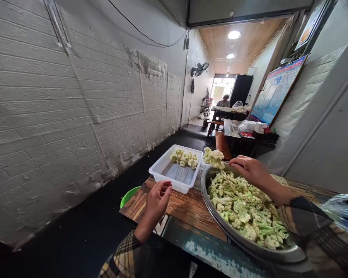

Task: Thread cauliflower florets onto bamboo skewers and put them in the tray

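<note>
My right hand (246,168) is closed above the far rim of a large metal basin (210,200). A clump of cauliflower florets (214,158) sticks out to the left of its fingers, as on a skewer whose stick is hidden by the hand. Cut cauliflower (243,208) fills the basin. Beside a white plastic tray (188,187), my left hand (158,199) is raised with fingers curled and the thumb apart, nothing visible between them. Inside the tray, several cauliflower skewers (185,159) lie with their heads at the far end and thin sticks toward me.
Tray and basin stand on a worn wooden table (188,208). A green tub (129,196) shows below its left edge. At right lies a clear plastic bag (340,210). Farther back are another table (232,128) with items on it and a seated person (224,102).
</note>
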The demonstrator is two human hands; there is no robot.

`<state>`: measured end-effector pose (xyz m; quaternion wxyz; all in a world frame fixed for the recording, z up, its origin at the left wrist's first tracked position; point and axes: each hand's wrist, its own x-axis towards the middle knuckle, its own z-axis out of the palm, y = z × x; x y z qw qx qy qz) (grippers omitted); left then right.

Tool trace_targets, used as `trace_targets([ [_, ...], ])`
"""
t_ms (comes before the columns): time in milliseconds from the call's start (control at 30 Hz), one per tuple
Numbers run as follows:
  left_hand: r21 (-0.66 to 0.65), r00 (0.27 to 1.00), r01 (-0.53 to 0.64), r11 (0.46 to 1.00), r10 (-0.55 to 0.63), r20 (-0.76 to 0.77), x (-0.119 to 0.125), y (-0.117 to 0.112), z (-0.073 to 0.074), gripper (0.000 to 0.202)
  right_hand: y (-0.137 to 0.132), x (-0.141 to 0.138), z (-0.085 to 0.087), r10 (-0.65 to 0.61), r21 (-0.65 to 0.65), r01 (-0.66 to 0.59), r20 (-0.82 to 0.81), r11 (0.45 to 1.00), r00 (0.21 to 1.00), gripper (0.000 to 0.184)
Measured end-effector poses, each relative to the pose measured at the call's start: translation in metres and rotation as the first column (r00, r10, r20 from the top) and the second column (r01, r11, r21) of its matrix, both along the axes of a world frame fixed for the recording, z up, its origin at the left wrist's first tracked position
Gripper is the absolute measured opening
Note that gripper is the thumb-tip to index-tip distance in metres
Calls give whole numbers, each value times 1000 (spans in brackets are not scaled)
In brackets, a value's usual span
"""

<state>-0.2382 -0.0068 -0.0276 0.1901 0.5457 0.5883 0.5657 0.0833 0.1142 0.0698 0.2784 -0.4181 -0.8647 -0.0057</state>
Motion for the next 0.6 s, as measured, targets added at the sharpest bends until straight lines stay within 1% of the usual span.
trace_targets([
  [33, 1, 1000, 13, 1000, -13, -14, -1, 7, 4, 28, 7, -6, 1, -7, -38, 5, -43, 999, 999, 24],
  [100, 1, 998, 56, 998, -56, -39, 2, 26, 14, 27, 19, -22, 1, -63, -188, 21, -222, 982, 973, 16],
  [133, -1, 995, 88, 996, -88, -53, 5, 37, 19, 26, 26, -32, 0, -121, -297, 16, -337, 955, 934, 12],
  [167, -3, 990, 123, 992, -123, -68, 9, 48, 25, 25, 32, -42, -2, -203, -432, -13, -450, 902, 869, 9],
  [200, -10, 983, 164, 986, -165, -86, 16, 60, 30, 24, 38, -54, -5, -244, -491, -34, -490, 870, 837, 10],
  [267, -40, 961, 247, 968, -250, -116, 31, 83, 39, 22, 48, -78, -14, -285, -543, -70, -541, 837, 791, 12],
  [300, -63, 946, 298, 953, -303, -112, 40, 93, 42, 22, 52, -90, -18, -300, -561, -94, -568, 823, 766, 12],
  [333, -96, 929, 355, 930, -363, -75, 49, 102, 44, 22, 56, -101, -23, -311, -572, -120, -596, 811, 740, 12],
  [400, -165, 874, 485, 859, -472, 112, 63, 115, 45, 28, 60, -120, -31, -319, -578, -179, -652, 796, 688, 13],
  [433, -182, 840, 534, 826, -493, 225, 69, 120, 44, 30, 62, -128, -34, -320, -577, -206, -676, 790, 664, 14],
  [467, -183, 809, 562, 806, -491, 324, 72, 124, 43, 32, 63, -134, -36, -320, -575, -234, -696, 784, 643, 15],
  [500, -178, 789, 569, 803, -472, 393, 73, 127, 41, 33, 64, -140, -38, -318, -575, -261, -713, 775, 625, 15],
  [533, -168, 787, 553, 816, -444, 429, 73, 130, 39, 33, 65, -144, -39, -317, -576, -289, -726, 765, 610, 16],
  [600, -145, 826, 471, 870, -377, 420, 68, 136, 34, 30, 66, -150, -38, -308, -586, -347, -739, 732, 599, 17],
])
